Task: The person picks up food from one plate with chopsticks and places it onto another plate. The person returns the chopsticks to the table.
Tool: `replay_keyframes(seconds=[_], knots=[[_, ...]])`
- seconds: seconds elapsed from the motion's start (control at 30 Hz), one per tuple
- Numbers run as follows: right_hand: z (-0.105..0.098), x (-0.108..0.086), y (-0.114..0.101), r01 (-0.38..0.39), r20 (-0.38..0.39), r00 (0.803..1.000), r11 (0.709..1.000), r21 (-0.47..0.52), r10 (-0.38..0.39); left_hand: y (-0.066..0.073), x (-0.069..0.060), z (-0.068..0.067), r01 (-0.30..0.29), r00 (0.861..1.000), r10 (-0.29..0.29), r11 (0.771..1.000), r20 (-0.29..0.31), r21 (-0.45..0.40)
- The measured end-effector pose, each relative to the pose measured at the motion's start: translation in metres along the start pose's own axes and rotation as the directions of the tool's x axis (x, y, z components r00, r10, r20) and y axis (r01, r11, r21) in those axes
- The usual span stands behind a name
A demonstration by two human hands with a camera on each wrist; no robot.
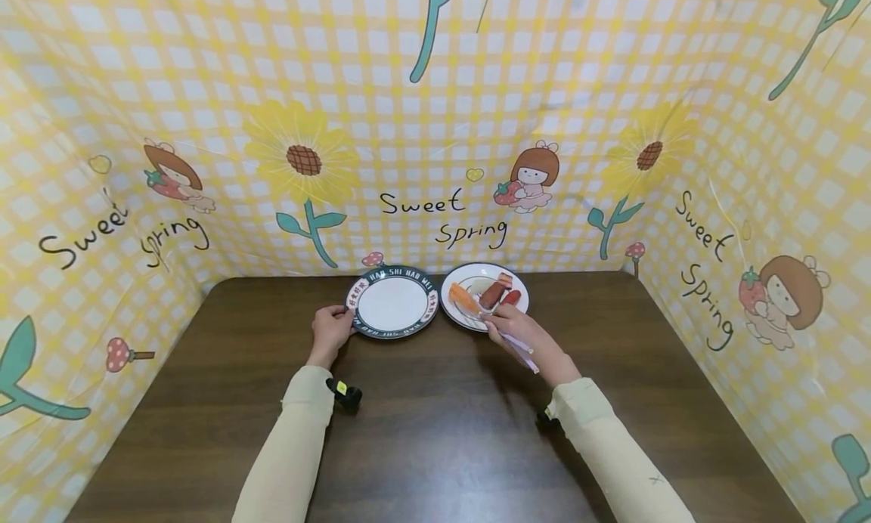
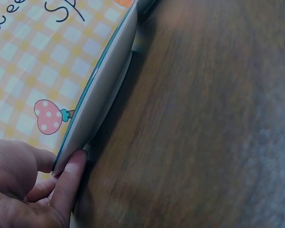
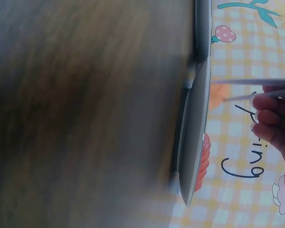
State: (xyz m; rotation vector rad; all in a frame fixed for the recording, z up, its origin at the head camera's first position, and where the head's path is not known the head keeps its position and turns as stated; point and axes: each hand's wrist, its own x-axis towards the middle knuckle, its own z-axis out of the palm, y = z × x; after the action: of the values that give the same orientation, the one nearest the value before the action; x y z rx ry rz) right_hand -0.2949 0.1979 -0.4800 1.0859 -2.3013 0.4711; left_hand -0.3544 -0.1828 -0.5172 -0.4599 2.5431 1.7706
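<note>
My left hand (image 1: 332, 330) pinches the left rim of a white plate (image 1: 395, 304) with a dark green lettered border. In the left wrist view the thumb and fingers hold that plate's edge (image 2: 97, 90). My right hand (image 1: 522, 332) holds a pair of pale purple chopsticks (image 1: 519, 343) over a second white plate (image 1: 446, 300). Their tips are at an orange sushi-like piece (image 1: 464, 299); whether they grip it I cannot tell. A brown-red piece (image 1: 491, 295), a striped piece (image 1: 506, 280) and a red piece (image 1: 512, 297) lie on the same plate.
Both plates stand side by side at the back of a dark wooden table (image 1: 408, 432). Behind them and on both sides hangs a yellow checked cloth (image 1: 408, 153) with printed flowers and lettering. A black wrist camera (image 1: 345, 396) is strapped to the left wrist.
</note>
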Motion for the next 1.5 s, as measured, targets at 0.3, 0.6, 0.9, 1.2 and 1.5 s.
replay_keyframes(seconds=[0.3,0.6,0.9,1.2,1.5], knots=[[-0.001,0.001,0.000,-0.085,0.028,0.996,0.984,0.159,0.082,-0.001,0.001,-0.001,-0.004,1.000,0.004,1.000,0.002,0.001],[0.007,0.003,0.008,-0.229,0.157,0.966,0.959,0.169,0.204,-0.003,0.000,0.002,-0.004,1.000,0.004,1.000,0.003,-0.008],[0.003,0.016,0.007,-0.217,0.116,0.972,0.968,0.129,0.202,-0.003,0.002,0.008,-0.001,1.000,0.001,1.000,0.000,0.004],[0.004,0.018,0.017,-0.276,0.082,0.961,0.939,0.205,0.264,-0.001,0.003,0.006,-0.015,1.000,0.015,1.000,-0.009,0.005],[0.008,0.024,0.012,-0.222,0.081,0.974,0.954,0.201,0.209,-0.001,0.003,0.003,-0.022,0.999,0.022,1.000,-0.024,-0.009]])
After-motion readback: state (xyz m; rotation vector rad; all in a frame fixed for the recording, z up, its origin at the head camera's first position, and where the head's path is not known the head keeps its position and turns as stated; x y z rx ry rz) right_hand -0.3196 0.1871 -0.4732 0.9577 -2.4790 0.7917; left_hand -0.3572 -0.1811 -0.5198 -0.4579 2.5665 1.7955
